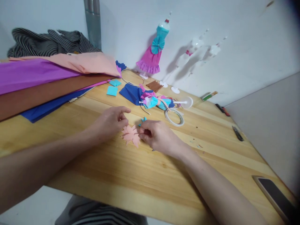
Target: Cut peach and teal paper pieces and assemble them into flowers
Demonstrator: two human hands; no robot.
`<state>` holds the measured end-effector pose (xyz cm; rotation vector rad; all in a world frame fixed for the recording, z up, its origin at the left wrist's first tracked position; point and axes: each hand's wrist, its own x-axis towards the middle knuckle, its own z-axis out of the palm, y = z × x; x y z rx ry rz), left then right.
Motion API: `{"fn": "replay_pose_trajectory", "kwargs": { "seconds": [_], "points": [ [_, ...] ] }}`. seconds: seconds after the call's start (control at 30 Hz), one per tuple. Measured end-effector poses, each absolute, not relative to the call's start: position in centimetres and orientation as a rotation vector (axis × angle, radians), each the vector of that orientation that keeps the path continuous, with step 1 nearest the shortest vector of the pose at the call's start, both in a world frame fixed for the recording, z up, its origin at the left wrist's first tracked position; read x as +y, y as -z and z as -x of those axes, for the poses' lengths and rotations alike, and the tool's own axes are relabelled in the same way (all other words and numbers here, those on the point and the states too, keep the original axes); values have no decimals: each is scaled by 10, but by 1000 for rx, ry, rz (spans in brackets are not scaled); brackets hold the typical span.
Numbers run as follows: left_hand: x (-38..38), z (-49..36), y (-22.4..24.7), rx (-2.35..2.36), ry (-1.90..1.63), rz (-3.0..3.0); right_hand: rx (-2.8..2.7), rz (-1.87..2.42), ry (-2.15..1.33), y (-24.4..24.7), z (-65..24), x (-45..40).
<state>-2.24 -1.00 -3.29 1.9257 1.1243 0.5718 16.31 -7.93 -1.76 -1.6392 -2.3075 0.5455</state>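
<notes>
A peach paper flower (130,135) with pointed petals lies on the wooden table in front of me. At its right edge my right hand (160,136) is closed, thumb and fingertips pinching the paper. My left hand (114,120) hovers at the flower's upper left, index finger stretched out, the other fingers loosely bent, with nothing visible in it. Just behind my right fingers sits a small turquoise paper piece (143,120), partly hidden by them. A sliver of something dark shows under my right hand, too little to name.
Beyond my hands lie a roll of tape (167,117) and a doll form in colored paper (152,102). Paper sheets (47,76) are stacked at left. A dressed doll form (154,51) stands by the wall. A cutter (237,133) and phone (273,195) lie at right.
</notes>
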Motion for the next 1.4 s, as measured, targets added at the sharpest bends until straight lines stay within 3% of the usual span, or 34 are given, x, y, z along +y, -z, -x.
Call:
{"fn": "replay_pose_trajectory", "kwargs": {
  "seconds": [0.67, 0.87, 1.4],
  "points": [
    [-13, 18, 34, 1139, -492, -1962, -2338, 1659, -532, 22, -160, -78],
    [-20, 17, 27, 1084, -610, -2022, -2315, 1655, -534, 21, -161, -78],
    [-23, 22, 26, 899, -511, -2013, -2201, 1518, -724, 6, -179, -77]
  ]
}}
